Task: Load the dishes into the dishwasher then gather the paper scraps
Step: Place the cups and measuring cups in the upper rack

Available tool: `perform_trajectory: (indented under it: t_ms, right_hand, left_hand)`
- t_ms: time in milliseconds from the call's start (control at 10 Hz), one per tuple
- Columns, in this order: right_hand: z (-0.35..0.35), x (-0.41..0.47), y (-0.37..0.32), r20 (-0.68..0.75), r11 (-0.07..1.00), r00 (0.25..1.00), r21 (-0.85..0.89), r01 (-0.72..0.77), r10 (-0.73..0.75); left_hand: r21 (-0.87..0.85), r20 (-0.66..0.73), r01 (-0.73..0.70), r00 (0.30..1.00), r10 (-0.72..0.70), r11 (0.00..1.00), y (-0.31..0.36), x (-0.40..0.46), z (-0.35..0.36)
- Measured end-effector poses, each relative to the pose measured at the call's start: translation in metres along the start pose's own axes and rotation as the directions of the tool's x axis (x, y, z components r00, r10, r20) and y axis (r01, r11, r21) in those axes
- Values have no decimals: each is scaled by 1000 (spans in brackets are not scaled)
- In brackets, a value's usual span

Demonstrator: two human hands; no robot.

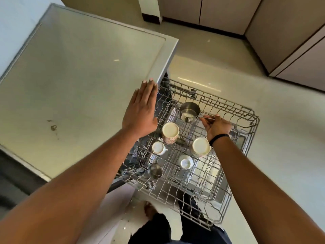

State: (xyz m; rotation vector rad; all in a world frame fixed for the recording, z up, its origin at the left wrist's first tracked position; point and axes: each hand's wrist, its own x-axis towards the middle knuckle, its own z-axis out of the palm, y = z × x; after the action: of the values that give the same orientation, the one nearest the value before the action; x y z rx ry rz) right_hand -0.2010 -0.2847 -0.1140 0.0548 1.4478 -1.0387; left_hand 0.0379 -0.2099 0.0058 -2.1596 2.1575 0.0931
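Countertop [73,81] fills left. Pulled-out wire rack [233,175] at right holds upturned cups. Left hand [140,111] flat, fingers straight, at counter edge. Right hand [217,126] pinches handle of steel saucepan [190,110] at rack's far side.

grey wire rack [228,110], shiny silver saucepan [190,110], floral pink-patterned mugs [169,132] with cream bases, white small cups [185,162], pale beige tabletop [79,76], black wristband [219,138], tan cabinets [219,11], dark trousers [158,229]
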Motion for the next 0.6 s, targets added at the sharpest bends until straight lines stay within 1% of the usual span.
perform_trajectory:
  t_ms: [100, 200, 300, 400, 500, 600]
  right_hand:
    - [21, 23, 11, -31, 998, 999, 36, -44, 45]
    - [36, 51, 22, -29, 997, 996, 26, -78, 78]
    - [40, 75, 27, 71, 992, 992, -81, -95, 100]
    - [54, 69, 26, 93, 988, 985, -78, -135, 142]
    - [60, 78, 32, 85, 985, 992, -157, -77, 92]
    - [66, 80, 35, 96, 985, 981, -28, -169, 171]
  left_hand:
    - [-3, 10, -5, 1000, 5, 1000, -1, 1, 2]
    - [-6, -1, -9, 1000, 9, 1000, -2, 3, 3]
    - [-20, -24, -18, 1000, 17, 1000, -2, 3, 3]
    - [-37, -33, -18, 999, 17, 999, -3, 4, 3]
    - [-60, -40, -19, 999, 16, 998, -4, 4, 3]
    - [-71, -43, -17, 999, 14, 997, -5, 4, 2]
